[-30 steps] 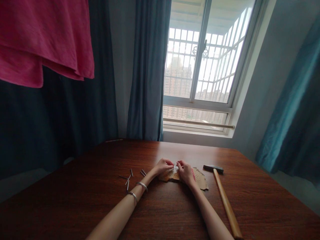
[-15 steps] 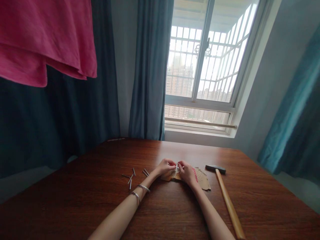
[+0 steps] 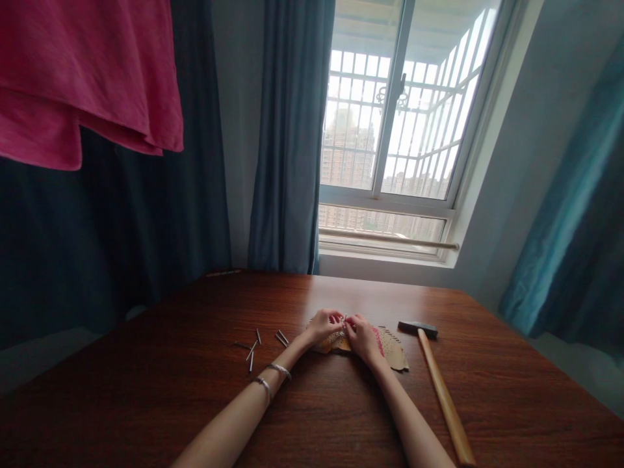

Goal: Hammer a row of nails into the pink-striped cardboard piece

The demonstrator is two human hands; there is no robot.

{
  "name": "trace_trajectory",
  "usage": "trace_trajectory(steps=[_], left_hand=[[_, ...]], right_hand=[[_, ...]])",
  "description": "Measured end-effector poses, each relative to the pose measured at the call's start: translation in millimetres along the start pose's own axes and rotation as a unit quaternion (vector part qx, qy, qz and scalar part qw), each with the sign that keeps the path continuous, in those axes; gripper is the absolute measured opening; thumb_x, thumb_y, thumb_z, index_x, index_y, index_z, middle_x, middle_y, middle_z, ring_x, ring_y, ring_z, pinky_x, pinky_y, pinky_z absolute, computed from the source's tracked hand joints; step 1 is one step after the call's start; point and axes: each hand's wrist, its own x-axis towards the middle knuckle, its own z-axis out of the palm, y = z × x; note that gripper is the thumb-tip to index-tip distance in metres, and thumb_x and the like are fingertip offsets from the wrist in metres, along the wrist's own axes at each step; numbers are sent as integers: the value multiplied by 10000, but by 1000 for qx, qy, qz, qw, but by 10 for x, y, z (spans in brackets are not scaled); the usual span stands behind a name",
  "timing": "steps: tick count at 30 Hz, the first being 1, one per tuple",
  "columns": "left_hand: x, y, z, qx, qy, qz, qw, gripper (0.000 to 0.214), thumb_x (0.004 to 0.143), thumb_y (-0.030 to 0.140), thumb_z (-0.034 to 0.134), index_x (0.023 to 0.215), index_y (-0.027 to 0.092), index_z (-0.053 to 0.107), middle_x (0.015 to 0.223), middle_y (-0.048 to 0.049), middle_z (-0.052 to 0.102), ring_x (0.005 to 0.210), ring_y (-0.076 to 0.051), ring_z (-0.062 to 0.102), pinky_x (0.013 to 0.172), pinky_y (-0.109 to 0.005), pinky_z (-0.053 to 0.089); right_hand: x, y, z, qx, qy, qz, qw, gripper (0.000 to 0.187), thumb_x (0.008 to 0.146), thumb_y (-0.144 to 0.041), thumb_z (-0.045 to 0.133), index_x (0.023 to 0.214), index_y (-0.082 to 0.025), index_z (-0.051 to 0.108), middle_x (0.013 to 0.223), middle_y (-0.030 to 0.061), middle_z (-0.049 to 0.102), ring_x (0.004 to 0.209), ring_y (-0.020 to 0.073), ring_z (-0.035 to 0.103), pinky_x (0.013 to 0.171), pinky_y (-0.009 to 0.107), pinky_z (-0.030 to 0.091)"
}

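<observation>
Close together over a tan, fan-shaped piece [image 3: 396, 356] full of small holes, my two hands meet at the fingertips. My left hand [image 3: 324, 326] is closed in a pinch, its wrist bearing two silver bangles [image 3: 279, 371]. Pinched likewise, my right hand [image 3: 360, 335] covers part of the piece, and a pink band shows beside its wrist. A thin, pale sliver [image 3: 346, 318] sticks up between the fingertips, too small to name. Exactly what each hand grips is hidden by the fingers.
A hammer [image 3: 446, 396] with a wooden handle lies to the right on the brown table [image 3: 195, 416]. Several thin metal rods [image 3: 252, 351] lie to the left, two more near my left wrist. A pink cloth [image 3: 131, 78] hangs at upper left; curtains and a window stand behind.
The whole view has shifted slightly. My fingers have closed a little nearer together around the same spot; the hammer and rods lie as before.
</observation>
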Motion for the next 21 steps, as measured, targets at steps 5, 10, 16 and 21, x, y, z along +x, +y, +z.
trace_trajectory(steps=[5, 10, 16, 21], left_hand=[[-16, 86, 10, 18, 14, -4, 1000, 287, 708, 359, 593, 864, 138, 689, 747, -42, 684, 679, -144, 603, 649, -232, 467], [-15, 84, 53, 29, 41, 5, 999, 238, 727, 341, 584, 826, 152, 689, 767, -32, 679, 685, -132, 595, 659, -221, 457], [-25, 117, 48, 37, 48, 4, 998, 207, 731, 335, 589, 801, 165, 686, 775, -24, 673, 695, -131, 588, 660, -218, 452], [-38, 166, 45, 34, 49, -9, 998, 176, 728, 297, 582, 793, 168, 681, 753, -17, 666, 689, -126, 582, 653, -211, 444]], right_hand=[[-3, -4, -14, 13, -6, -6, 1000, 182, 811, -258, 496, 735, -222, 657, 798, 30, 575, 740, 146, 549, 701, 224, 400], [8, 19, -13, 11, -10, -10, 1000, 201, 813, -245, 494, 727, -211, 673, 783, 34, 574, 739, 143, 542, 699, 225, 405], [1, 25, 3, 10, -18, -16, 1000, 205, 802, -225, 502, 761, -212, 703, 796, 43, 602, 750, 150, 549, 713, 244, 414], [57, 65, -91, 43, -10, -17, 999, 216, 787, -230, 502, 784, -202, 715, 813, 59, 640, 734, 159, 584, 693, 249, 437]])
